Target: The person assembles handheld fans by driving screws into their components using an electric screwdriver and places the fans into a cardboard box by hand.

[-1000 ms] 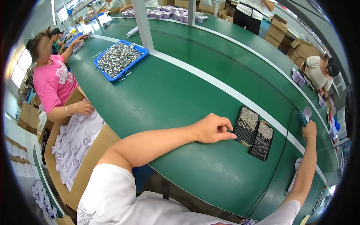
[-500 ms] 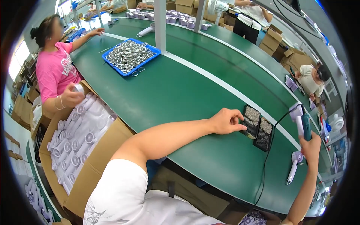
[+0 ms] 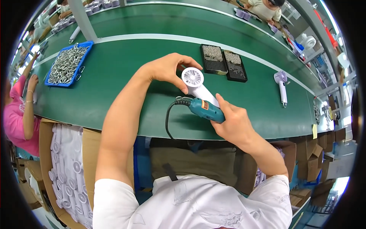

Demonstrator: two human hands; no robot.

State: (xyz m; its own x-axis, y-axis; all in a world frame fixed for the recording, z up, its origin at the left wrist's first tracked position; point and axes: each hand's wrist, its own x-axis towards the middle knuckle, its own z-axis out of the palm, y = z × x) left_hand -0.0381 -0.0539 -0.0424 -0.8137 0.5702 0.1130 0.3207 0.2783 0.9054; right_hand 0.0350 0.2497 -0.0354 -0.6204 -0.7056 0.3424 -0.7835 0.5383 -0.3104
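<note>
A white handheld fan (image 3: 192, 77) with a round grille is in front of me over the green table. My left hand (image 3: 167, 70) curls around its round head, thumb on the near side and fingers at the far side. In my right hand (image 3: 236, 123) is a teal electric screwdriver (image 3: 207, 110), its black cable (image 3: 167, 120) hanging from the end on the left. The fan's handle slants down behind the screwdriver toward my right fingers; whether they grip it too is hidden. The screwdriver's tip is out of sight.
Two black trays (image 3: 214, 69) (image 3: 237, 77) of small screws lie beyond the fan. A blue tray (image 3: 48, 78) of metal rings stands left; another lilac fan (image 3: 281, 86) lies right. A cardboard box (image 3: 91, 160) of fans stands left, beside a person in pink (image 3: 21, 114).
My view has turned right. My left hand has left the screw trays and now surrounds the fan's head. My right hand has brought the screwdriver and fan from the far right to the middle.
</note>
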